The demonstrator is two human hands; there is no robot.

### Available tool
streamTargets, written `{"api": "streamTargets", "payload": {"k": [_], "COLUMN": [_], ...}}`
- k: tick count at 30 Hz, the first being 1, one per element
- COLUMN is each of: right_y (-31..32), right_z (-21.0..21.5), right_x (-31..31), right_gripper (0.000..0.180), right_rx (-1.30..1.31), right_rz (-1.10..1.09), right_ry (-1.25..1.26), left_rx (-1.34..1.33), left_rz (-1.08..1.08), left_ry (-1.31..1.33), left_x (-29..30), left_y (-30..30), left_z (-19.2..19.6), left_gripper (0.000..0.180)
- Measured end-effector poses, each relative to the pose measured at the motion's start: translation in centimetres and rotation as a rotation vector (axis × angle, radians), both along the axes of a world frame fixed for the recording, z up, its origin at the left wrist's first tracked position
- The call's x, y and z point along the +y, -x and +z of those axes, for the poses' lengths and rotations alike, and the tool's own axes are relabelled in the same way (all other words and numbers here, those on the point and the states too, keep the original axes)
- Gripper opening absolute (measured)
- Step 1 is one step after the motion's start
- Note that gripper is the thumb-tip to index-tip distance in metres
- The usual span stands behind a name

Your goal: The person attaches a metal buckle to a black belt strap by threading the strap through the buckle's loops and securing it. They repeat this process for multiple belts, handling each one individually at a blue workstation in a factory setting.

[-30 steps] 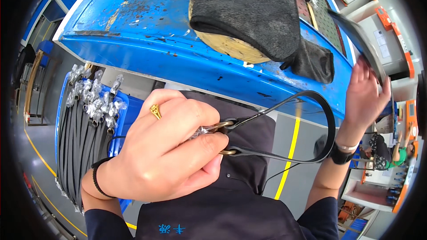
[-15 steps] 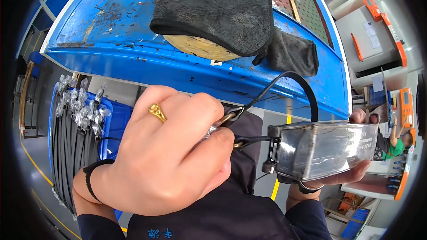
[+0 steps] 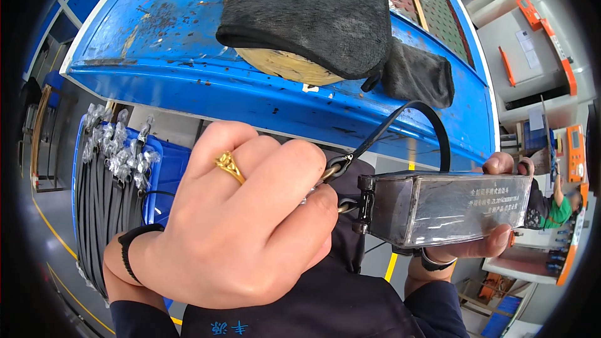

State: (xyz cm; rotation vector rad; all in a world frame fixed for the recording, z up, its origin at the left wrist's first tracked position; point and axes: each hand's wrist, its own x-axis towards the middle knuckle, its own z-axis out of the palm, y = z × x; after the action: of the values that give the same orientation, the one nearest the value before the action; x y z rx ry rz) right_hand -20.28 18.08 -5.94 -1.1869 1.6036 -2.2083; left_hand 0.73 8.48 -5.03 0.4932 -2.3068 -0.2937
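Below the scuffed blue metal surface point(image 3: 188, 81), one glossy, boxy clear-plastic pouch point(image 3: 451, 208) lies sideways in the right hand point(image 3: 501, 203), thumb on its top edge and fingers curled beneath. One thin black cable point(image 3: 432, 122) loops up from its dark end. The left hand point(image 3: 244, 231), one gold ring point(image 3: 228, 166) on it, is fisted on the cable's two metal ends point(image 3: 338, 169) just beside the pouch.

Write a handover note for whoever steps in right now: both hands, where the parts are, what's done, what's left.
Left hand: fist closed on the metal ends of the black cable loop, ring on one finger.
Right hand: holds the clear-wrapped rectangular block from beneath, next to the left fist.
Done: cable ends and block brought together above the lap, below the blue bench edge.
Left: whether the ends are attached cannot be seen. More cables sit in the blue bin on the left.
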Motion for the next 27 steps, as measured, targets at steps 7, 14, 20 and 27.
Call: {"api": "streamTargets", "payload": {"k": [7,14,20,27], "right_y": [-0.4,-1.5,0.6,-0.1], "right_z": [0.1,0.2,-0.2,0.3], "right_x": [-0.2,-0.3,1.2,0.0], "right_gripper": [0.088,0.082,0.073,0.086], "right_rx": [-0.004,-0.134,-0.090,-0.083], "right_rz": [0.022,0.133,0.118,-0.064], "right_ry": [0.041,0.236,0.177,-0.002], "left_rx": [-0.008,-0.054,-0.021,-0.033], "left_rz": [0.008,-0.015,0.014,0.003], "left_ry": [-0.001,-0.095,-0.023,0.110], "left_x": [-0.1,-0.3,-0.4,-0.4], "left_y": [-0.3,-0.7,-0.9,-1.1], "left_z": [-0.1,0.1,-0.2,-0.5], "left_gripper": [0.032,0.031,0.031,0.030]}}
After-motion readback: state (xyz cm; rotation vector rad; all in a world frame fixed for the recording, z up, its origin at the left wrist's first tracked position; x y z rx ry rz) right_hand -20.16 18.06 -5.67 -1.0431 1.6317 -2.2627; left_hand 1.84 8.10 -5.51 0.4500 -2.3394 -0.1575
